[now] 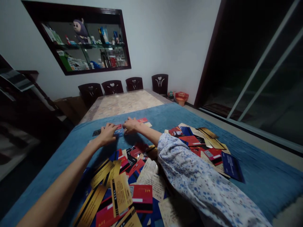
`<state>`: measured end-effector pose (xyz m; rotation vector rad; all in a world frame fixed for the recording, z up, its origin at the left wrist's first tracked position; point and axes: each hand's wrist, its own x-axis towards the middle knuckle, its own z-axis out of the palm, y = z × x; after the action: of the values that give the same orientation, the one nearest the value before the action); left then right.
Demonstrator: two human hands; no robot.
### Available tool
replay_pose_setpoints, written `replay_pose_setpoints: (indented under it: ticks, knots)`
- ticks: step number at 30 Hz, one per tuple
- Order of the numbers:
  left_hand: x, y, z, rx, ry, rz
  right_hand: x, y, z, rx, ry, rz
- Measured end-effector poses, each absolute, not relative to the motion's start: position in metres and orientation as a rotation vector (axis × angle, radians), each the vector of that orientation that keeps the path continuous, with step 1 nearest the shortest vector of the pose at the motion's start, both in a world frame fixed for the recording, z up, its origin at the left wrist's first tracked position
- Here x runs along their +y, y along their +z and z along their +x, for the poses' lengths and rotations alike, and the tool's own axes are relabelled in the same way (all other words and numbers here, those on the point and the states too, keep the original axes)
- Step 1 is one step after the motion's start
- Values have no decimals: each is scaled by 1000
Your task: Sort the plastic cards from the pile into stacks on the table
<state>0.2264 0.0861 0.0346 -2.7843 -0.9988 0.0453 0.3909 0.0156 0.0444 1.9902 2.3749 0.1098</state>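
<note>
Both my arms reach forward over a blue cloth (pixel 260 176) on the table. My left hand (pixel 107 134) rests with fingers curled down on a blue card (pixel 118 133) in a short row of cards laid side by side. My right hand (pixel 130 125) lies beside it, fingers bent down onto a red card (pixel 143 120) in the same row; a dark card (pixel 96 132) ends the row at the left. Whether either hand grips a card is hidden. A big loose pile of red, gold, blue and black cards (pixel 132 176) lies under my forearms.
More cards (pixel 203 143) spread to the right of my floral sleeve (pixel 201 186). Beyond the cloth is the bare marble tabletop (pixel 125 104), with several dark chairs (pixel 112 86) at the far wall. A wall shelf (pixel 90 47) holds bottles and a plush toy. Glass doors stand at the right.
</note>
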Motion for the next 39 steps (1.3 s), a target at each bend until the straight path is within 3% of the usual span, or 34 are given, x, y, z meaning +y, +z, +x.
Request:
replay_pose_setpoints:
  ticks: [24, 39]
  knots:
    - [-16, 42, 343, -484, -171, -2989, -129, 59, 503, 2048, 188, 2371]
    - [-67, 24, 410, -200, -167, -3110, -209, 37, 564, 1680, 188, 2567]
